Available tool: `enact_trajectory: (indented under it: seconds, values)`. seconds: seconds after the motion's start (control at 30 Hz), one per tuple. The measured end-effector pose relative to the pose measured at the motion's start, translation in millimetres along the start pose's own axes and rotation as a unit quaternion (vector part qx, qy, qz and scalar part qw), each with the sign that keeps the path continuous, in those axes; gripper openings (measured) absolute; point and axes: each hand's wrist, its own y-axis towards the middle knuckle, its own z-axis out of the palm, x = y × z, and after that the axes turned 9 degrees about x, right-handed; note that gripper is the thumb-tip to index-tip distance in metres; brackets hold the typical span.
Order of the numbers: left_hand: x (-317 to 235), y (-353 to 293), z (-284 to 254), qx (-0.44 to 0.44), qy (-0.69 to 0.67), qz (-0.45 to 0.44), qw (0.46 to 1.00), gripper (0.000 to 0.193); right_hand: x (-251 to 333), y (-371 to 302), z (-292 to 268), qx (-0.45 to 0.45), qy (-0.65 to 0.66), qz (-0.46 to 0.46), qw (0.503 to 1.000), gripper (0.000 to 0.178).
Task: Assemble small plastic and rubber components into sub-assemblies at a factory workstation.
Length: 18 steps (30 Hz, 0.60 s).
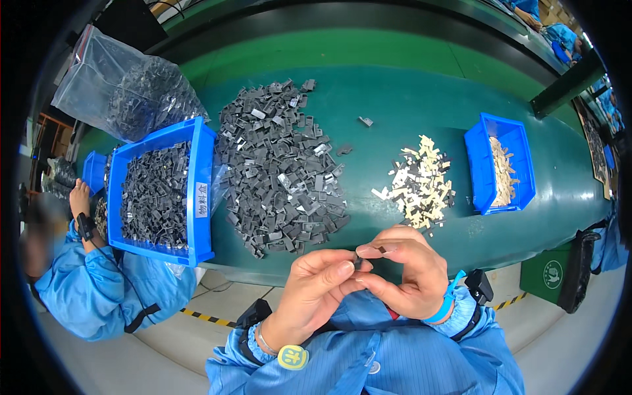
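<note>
Both hands meet over the near edge of the green table. My left hand (316,286) pinches a small black plastic part (357,263) between thumb and fingertips. My right hand (415,270) is closed at the same part from the other side, its fingertips touching or nearly touching it. A small dark piece (382,250) shows against the right fingers; whether it is held or stuck there I cannot tell. Beyond my hands lies a pile of small cream and black pieces (421,184). To its left spreads a large heap of black plastic parts (283,171).
A blue bin (205,158) of black parts stands left, with a clear plastic bag (131,92) of parts behind it. A smaller blue bin (520,158) with beige pieces stands right. One loose part (365,121) lies mid-table. A co-worker's arm (92,257) is at far left.
</note>
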Motion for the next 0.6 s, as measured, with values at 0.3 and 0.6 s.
enact_trajectory:
  seconds: [0.3, 0.6]
  values:
    - [5.9, 9.7, 2.0, 0.002, 0.257, 0.127, 0.958, 0.024, -6.6, -9.3, -8.0, -0.018, 0.102, 0.052, 0.993, 0.035]
    - [20.6, 17.8, 10.6, -0.067, 0.149, 0.041, 0.986, 0.026, -8.9, -8.3, -10.2, 0.03, -0.212, -0.116, 0.97, 0.037]
